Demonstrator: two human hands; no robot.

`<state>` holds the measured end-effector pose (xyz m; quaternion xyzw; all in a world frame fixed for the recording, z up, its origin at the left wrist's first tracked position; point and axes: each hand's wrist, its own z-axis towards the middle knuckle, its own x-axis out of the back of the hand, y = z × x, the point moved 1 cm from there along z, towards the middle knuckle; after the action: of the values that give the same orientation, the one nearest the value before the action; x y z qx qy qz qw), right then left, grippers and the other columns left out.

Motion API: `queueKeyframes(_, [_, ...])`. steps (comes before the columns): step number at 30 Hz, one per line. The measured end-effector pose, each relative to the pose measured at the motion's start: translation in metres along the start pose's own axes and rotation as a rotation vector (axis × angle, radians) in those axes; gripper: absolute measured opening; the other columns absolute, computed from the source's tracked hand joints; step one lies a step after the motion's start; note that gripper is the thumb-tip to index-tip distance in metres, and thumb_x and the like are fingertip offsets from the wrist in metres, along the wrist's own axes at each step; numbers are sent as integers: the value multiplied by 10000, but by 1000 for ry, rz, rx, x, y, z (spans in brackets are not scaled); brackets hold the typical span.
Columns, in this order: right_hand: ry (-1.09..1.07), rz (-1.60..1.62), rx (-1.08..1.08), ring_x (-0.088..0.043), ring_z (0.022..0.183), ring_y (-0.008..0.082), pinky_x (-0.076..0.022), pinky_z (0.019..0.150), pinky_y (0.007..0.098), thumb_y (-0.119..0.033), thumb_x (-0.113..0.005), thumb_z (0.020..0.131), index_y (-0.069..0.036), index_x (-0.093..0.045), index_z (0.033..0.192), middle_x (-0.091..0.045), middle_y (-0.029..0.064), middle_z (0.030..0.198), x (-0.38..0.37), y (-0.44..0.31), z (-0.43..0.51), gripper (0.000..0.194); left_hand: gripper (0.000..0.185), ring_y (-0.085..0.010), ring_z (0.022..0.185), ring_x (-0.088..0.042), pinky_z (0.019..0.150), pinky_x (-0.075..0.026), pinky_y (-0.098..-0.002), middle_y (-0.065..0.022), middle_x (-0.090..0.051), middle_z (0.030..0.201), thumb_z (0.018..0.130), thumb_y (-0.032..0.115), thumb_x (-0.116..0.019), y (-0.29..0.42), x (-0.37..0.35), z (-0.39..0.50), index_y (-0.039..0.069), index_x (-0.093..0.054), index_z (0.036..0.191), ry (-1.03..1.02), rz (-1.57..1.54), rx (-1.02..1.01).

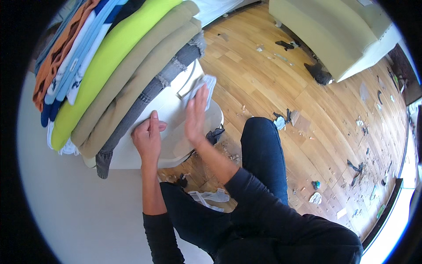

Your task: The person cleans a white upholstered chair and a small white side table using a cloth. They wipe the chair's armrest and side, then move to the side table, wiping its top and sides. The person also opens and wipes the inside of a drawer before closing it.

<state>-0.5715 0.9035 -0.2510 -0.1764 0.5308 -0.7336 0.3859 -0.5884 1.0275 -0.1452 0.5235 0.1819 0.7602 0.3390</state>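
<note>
My right hand (195,117), its fingers stretched out, presses a crumpled whitish cloth or wipe (209,86) near the rounded edge of a white plastic surface (171,110). To its left, my left hand (150,132) is curled, thumb raised, with nothing visible in it, over the same white surface. A tall stack of folded clothes rests on this surface at upper left: grey frayed jeans (132,122) at the bottom, then beige garments (145,69), a lime-green one (115,59), and blue, white and orange ones. What lies under the stack is hidden.
Scraps of paper, black bits and dirt are scattered over the wooden floor (296,99). A cream upholstered sofa (329,33) stands at upper right. White strips (211,196) lie between my knees. A pale wall or panel (82,204) is at lower left.
</note>
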Motion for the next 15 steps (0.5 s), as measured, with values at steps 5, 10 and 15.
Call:
queueKeyframes(5, [-116, 337, -456, -430, 1380, 304, -302, 1154, 382, -396, -355, 1089, 67, -418, 1473, -462, 205, 1505, 24, 58, 103, 605, 497, -179, 648, -725, 659, -539, -284, -100, -728, 685, 1032, 354, -558, 7, -3, 3, -16, -747, 759, -35, -68, 57])
queueKeyframes(10, [36, 375, -611, -526, 1265, 347, -356, 1095, 392, -335, -393, 1076, 128, -416, 1433, -544, 254, 1403, 7, 24, 80, 585, 514, -178, 654, -727, 664, -550, -283, -99, -734, 699, 1031, 379, -557, -11, 4, -6, -22, -750, 775, -33, -105, 75])
queueKeyframes(15, [301, 343, -310, -452, 1334, 335, -319, 1117, 393, -223, -383, 1075, 109, -322, 1493, -422, 232, 1517, -25, 29, 4, 538, 524, -181, 662, -730, 688, -554, -296, -96, -737, 697, 1026, 406, -553, -21, 12, -7, -11, -755, 780, -65, -94, 110])
